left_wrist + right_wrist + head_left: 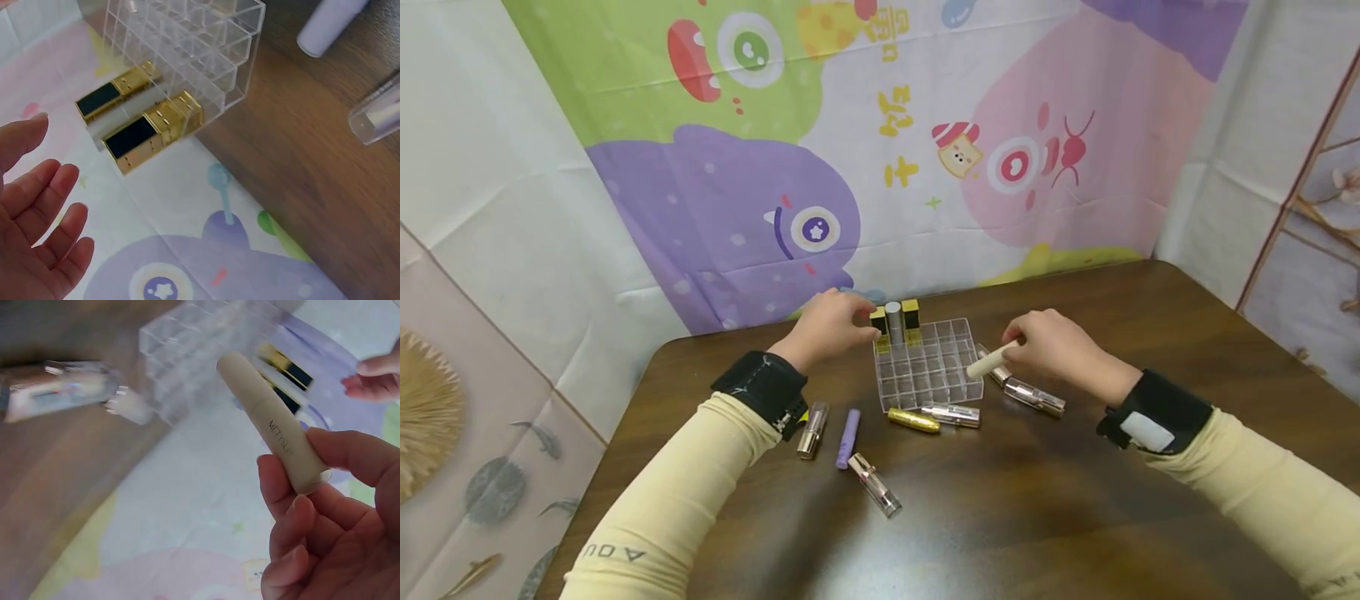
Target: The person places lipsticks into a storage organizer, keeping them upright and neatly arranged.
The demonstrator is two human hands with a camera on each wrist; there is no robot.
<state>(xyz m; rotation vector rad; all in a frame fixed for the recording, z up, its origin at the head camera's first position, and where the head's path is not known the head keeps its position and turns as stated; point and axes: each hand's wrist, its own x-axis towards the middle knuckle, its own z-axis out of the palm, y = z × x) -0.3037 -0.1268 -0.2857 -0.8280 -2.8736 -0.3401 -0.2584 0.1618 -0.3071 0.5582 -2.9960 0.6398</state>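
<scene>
My right hand (1056,346) pinches a cream lipstick tube (275,428) between thumb and fingers, tilted over the right side of a clear compartment organizer (925,367). Two black-and-gold lipsticks (129,139) and a silver tube (893,321) stand in its back left compartments. Beside them is my left hand (40,219), fingers loosely bent and holding nothing. In the left wrist view a gap separates its fingertips from the lipsticks.
In front of the organizer lie a gold tube (913,420) and a clear-capped lipstick (953,415). A purple tube (847,439) and more lipsticks (875,485) lie nearer on the left. Another lipstick (1034,397) is at right. A cartoon cloth (880,225) hangs behind the table.
</scene>
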